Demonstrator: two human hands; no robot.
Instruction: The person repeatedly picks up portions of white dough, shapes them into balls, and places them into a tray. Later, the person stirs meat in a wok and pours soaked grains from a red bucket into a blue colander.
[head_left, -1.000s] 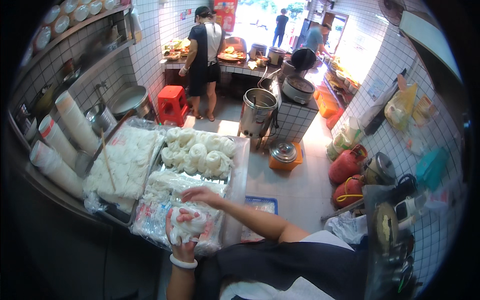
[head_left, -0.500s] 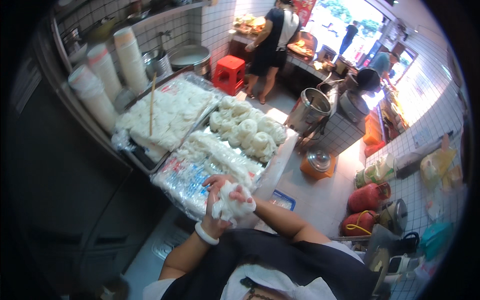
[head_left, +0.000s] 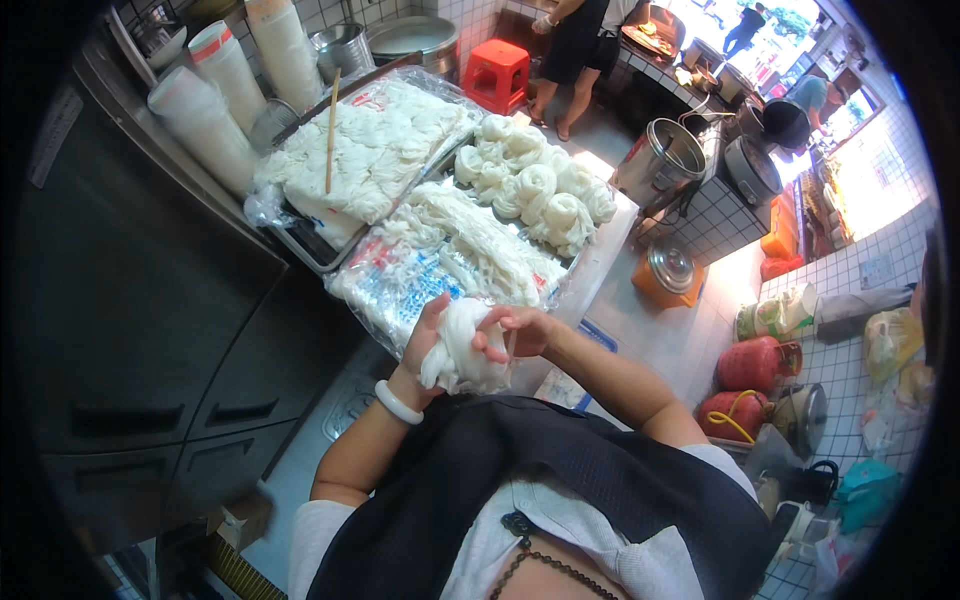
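Note:
Close in front of my body I hold a bundle of white noodles (head_left: 463, 350) between both hands. My left hand (head_left: 421, 350), a white bangle on its wrist, cups the bundle from the left with the thumb up. My right hand (head_left: 527, 331) curls its fingers onto the right side of it. Beyond them, loose noodles (head_left: 470, 235) lie in a long heap on printed plastic film (head_left: 385, 290). Several coiled noodle bundles (head_left: 536, 184) sit together on a tray to the right of that heap. At the back left is a broad slab of noodles (head_left: 385, 135) with a wooden stick (head_left: 332, 130) across it.
Stacked cups (head_left: 205, 125) and a large metal pot (head_left: 415, 45) stand behind the noodles. A dark cabinet (head_left: 150, 330) borders my left. On the right are an orange box with a lidded pot (head_left: 670, 270) and red gas cylinders (head_left: 750, 363). Another person (head_left: 580, 45) stands beyond a red stool (head_left: 497, 75).
My hands have drawn nearer my body, and the noodle bundle now looks rounder and more gathered. My right hand has shifted to its right side. The view has tilted lower.

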